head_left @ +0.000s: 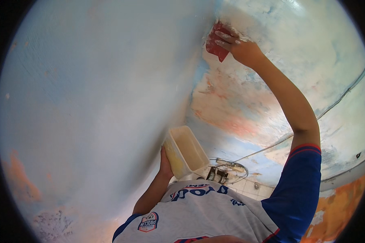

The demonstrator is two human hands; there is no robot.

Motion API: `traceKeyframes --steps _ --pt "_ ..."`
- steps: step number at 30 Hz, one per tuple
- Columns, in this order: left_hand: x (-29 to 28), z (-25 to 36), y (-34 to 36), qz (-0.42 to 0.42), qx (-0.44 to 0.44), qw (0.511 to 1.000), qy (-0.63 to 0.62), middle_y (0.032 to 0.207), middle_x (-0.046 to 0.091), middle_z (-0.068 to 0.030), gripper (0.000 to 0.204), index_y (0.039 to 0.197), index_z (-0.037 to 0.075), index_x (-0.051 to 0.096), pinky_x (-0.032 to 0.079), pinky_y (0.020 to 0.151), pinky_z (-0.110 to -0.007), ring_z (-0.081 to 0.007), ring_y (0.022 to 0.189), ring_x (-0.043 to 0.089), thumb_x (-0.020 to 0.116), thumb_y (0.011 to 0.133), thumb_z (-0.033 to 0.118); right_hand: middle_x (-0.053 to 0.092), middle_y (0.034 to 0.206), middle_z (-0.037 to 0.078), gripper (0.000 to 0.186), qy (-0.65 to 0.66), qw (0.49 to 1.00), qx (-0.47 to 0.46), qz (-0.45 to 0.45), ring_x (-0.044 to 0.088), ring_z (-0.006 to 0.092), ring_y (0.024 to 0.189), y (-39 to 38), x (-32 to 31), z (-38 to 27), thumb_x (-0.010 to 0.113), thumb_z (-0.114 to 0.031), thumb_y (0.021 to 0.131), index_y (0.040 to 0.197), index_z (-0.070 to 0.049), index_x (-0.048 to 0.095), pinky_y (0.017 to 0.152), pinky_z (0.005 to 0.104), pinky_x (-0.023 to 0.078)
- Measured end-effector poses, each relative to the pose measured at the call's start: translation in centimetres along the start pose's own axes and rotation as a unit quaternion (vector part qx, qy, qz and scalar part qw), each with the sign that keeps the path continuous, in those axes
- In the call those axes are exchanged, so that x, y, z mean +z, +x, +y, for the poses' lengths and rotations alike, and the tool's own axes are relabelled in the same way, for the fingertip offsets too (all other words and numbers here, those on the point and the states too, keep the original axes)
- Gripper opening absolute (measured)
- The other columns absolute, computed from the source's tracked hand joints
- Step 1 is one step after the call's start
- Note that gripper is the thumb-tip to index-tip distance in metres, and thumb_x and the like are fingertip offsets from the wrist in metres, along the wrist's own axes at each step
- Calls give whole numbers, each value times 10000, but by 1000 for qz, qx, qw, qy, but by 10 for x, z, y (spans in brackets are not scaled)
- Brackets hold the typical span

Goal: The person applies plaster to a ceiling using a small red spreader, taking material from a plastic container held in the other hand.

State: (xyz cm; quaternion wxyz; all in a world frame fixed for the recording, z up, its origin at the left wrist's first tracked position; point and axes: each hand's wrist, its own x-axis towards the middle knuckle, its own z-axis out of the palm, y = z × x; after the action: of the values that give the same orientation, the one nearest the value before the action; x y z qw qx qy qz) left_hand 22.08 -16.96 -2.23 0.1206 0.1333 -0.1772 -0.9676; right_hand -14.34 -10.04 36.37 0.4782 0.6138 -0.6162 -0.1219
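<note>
One raised right hand point(240, 45), low left hand point(165, 164)

Open air lies between the tub point(176, 158) and red scraper point(215, 47); a pale-blue wall point(97, 81) bars leftward.

The one wide fisheye camera sits up on the person's head, looking steeply down, close over the white fabric shirt with blue sleeves point(231, 214), facing the corner where a smooth pale-blue wall point(89, 93) meets a patchy cream-and-orange wall point(247, 97).

Two hands point(240, 48) point(164, 165); one red spreader point(213, 47); one rectangular tub point(175, 158).
</note>
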Motion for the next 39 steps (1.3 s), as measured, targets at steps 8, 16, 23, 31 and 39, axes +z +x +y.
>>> traceKeyframes --steps 8,16,23,31,39 --pt "-9 -5 -5 -2 16 1000 -13 1482 535 -113 786 1544 146 421 460 1125 -486 -305 1344 537 218 1035 709 636 1401 -50 320 42 999 -3 4 469 181 1428 -41 -36 26 672 -112 872 1160 -216 761 980 354 578" --pt "6 -6 -7 30 9 999 -14 1487 533 -120 793 1548 148 415 453 1132 -500 -321 1351 533 202 1033 712 616 1425 -66 465 32 994 37 -94 504 169 1394 -9 -6 31 684 -63 850 1288 -217 697 986 343 570" --pt "-14 -10 -12 37 9 999 -17 1503 514 -126 790 1561 158 397 448 1136 -505 -322 1364 520 187 1035 709 581 1481 -14 456 75 996 23 37 409 226 1478 -52 8 -3 684 -24 838 1256 -205 715 1116 336 493" --pt "-27 -16 9 23 20 999 -44 1481 541 -119 793 1552 155 416 468 1113 -520 -325 1327 554 270 1016 721 637 1402 93 333 113 993 42 6 428 281 1466 -69 59 -81 651 -60 833 1153 -46 740 1129 417 468" --pt "-24 -22 11 -14 -10 998 -65 1514 505 -111 791 1565 170 390 441 1141 -504 -324 1371 511 209 1026 720 643 1393 103 339 140 986 29 85 437 317 1458 -44 55 -89 638 -23 821 1144 -28 743 1121 435 477"
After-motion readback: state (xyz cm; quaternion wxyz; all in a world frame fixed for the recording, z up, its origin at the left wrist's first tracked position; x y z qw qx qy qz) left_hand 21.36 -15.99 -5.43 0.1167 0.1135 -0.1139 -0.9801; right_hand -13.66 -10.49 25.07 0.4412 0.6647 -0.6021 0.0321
